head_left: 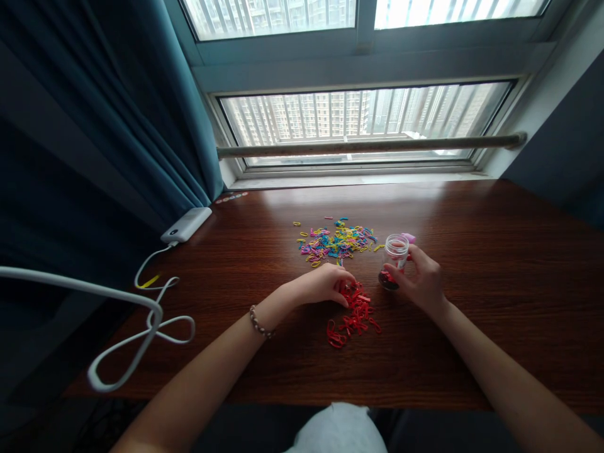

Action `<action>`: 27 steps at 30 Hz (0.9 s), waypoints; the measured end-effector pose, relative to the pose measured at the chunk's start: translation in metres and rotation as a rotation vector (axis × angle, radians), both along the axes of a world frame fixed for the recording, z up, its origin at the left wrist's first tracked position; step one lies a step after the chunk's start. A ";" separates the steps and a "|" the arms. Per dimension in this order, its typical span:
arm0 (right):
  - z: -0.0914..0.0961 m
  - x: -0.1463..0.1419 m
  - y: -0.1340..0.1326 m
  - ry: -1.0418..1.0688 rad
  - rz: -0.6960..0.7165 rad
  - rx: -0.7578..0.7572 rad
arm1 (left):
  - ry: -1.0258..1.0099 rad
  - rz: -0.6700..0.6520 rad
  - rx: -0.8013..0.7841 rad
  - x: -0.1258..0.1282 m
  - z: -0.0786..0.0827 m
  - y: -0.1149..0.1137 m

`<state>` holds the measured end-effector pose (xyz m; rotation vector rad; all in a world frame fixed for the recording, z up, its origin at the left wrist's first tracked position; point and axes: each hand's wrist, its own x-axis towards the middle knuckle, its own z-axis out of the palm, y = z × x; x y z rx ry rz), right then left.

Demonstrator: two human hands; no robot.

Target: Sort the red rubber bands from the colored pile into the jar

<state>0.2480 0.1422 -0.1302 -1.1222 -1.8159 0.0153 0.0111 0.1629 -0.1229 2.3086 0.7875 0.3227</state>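
Observation:
My right hand (421, 279) is wrapped around a clear jar (395, 250) that stands upright and uncapped, with some red pieces at its bottom. A pink thing (408, 238), perhaps the jar's lid, shows beside the rim. My left hand (328, 283) has its fingers curled down into a loose heap of red paper clips (357, 313); its fingertips close on some of them. Past my left hand is a scattered pile of yellow, blue, pink and purple paper clips (340, 241).
A white power bank (187, 224) sits at the table's left edge by the blue curtain (155, 113). Its white cable (141, 340) loops in front of it. The brown wooden table (495, 270) meets a window with a metal rail (372, 147).

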 end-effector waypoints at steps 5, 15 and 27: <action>0.002 0.000 0.000 -0.009 -0.009 0.014 | -0.009 -0.037 0.051 0.013 0.000 0.007; 0.011 0.000 -0.003 -0.077 0.169 -0.072 | -0.037 0.108 0.088 0.010 0.001 -0.010; 0.010 0.002 -0.002 -0.176 0.246 -0.153 | -0.749 0.468 -0.511 0.013 -0.006 -0.008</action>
